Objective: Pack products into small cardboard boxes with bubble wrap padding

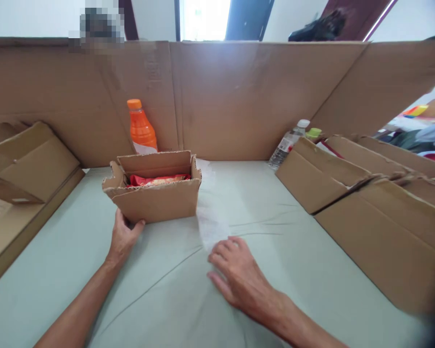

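Observation:
A small open cardboard box (159, 205) stands on the pale green tabletop, with a red packet (155, 181) inside it. At the box's lower left corner my left hand (125, 237) grips it, the thumb along the front and the fingers at the side, partly hidden. A thin white sheet (212, 224) lies flat to the right of the box and runs behind it. My right hand (235, 268) is over the near end of this sheet, palm down, fingers slightly bent and thumb apart. Whether its fingertips touch the sheet I cannot tell.
An orange bottle (142, 126) stands behind the box, before a tall cardboard wall (235, 96). Cardboard boxes (384, 232) line the right, with a clear bottle (288, 145) behind them. More cardboard (39, 159) stands at left. Beyond the wall, a person's blurred head shows.

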Demonstrator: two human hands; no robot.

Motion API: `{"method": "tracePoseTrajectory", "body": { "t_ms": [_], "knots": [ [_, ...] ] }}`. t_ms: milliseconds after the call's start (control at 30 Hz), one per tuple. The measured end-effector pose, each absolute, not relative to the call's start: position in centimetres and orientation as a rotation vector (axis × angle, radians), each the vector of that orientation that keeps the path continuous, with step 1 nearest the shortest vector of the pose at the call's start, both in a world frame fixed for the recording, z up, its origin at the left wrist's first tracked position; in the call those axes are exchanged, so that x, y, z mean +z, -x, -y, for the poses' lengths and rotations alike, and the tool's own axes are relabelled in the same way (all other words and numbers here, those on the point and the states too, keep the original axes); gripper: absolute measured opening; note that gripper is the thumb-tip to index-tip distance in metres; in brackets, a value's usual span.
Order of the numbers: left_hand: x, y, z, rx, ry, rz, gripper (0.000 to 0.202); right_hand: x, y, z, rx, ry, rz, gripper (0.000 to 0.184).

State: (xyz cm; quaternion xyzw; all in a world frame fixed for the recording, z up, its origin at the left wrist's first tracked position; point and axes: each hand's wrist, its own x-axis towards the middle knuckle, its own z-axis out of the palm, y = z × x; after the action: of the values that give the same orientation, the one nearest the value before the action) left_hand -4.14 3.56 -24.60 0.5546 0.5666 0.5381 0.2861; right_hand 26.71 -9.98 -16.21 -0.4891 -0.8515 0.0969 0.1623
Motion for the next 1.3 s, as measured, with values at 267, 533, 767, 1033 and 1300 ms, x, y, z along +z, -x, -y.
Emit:
{"method": "tracePoseTrajectory", "body": {
  "t_ms": [267,533,767,1033,1300],
  "knots": [
    [-24.7,4.2,-3.5,1.495,-1.471,-1.396,0.076,-15.3,-27.2,8.9,0.694,1.553,1.932,0.033],
    [-25.1,4.7,-3.8,1.513,-1.422,-1.31,0.072,-18.1,-25.8,-2.3,0.716,1.41,1.646,0.066],
    [-25.5,4.6,-2.6,1.578,-1.484,-1.226,0.052,-22.7,-23.7,-1.6,0.518,1.518,1.464,0.04],
    [-26.4,3.7,-2.1,1.465,-1.549,-1.267,0.047,-23.5,-24.8,-0.6,0.419,1.416,1.476,0.045],
    [-24.7,4.3,-1.4,1.412,-1.571,-1.644,0.039,-24.1,-24.7,-0.7,0.644,1.251,1.593,0.065]
  ]
}}
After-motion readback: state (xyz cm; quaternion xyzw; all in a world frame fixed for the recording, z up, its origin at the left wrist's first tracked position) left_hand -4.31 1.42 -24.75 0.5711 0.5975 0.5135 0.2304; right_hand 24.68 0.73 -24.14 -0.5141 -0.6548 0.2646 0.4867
